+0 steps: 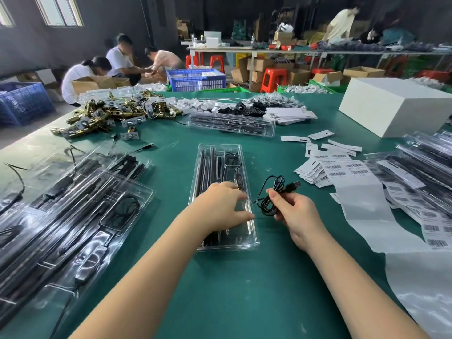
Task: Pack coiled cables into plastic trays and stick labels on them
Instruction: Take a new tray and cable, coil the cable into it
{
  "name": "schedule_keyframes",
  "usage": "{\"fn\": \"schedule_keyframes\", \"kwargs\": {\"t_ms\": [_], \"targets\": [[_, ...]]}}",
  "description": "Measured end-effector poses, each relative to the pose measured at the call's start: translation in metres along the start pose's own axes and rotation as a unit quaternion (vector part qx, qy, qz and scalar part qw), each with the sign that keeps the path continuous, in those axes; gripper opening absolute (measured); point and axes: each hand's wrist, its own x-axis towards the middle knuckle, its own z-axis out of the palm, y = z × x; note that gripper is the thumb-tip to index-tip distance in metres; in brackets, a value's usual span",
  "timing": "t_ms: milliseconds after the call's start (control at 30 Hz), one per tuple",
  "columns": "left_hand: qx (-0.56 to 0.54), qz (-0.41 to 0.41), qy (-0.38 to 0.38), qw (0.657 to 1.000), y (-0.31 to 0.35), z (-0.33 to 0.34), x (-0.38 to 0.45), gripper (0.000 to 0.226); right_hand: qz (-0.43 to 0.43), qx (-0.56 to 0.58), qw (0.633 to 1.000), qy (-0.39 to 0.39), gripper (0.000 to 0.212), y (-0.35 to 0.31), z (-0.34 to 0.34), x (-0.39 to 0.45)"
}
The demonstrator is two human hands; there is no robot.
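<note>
Coiled cable (271, 194), pinched in right hand (297, 215) just right of the open tray (250, 231), not yet seated; left hand (221, 207) presses flat on tray. Labels (342, 167) remain unapplied, far right.

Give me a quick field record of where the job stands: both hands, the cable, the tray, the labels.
left hand: fingers spread, pressing down on the tray
right hand: pinching the coiled cable
cable: black, looped, USB plug pointing right, held above the mat beside the tray, not yet in it
tray: clear plastic, open, black rods in its left slots, a small coil at its far end
labels: barcode sheets on the mat to the right, none on this tray
</note>
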Motion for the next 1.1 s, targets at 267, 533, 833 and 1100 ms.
{"fn": "schedule_keyframes", "kwargs": {"t_ms": [267, 533, 833, 1100], "targets": [[-0.043, 0.009, 0.004, 0.999, -0.015, 0.019, -0.046, 0.090, 0.003, -0.013, 0.999, -0.041, 0.011, 0.001, -0.001, 0.001], [0.047, 0.039, 0.106, 0.992, -0.002, 0.039, -0.055, 0.064, 0.049, 0.025, 0.998, -0.034, 0.015, -0.001, -0.005, 0.001], [-0.119, 0.055, 0.249, 0.960, -0.004, 0.045, -0.063, 0.049, 0.052, -0.066, 0.992, -0.096, 0.021, -0.008, -0.003, -0.005], [-0.079, 0.046, 0.176, 0.980, -0.005, 0.045, -0.061, 0.061, 0.018, -0.219, 0.964, -0.148, 0.010, -0.015, 0.020, -0.008]]}}
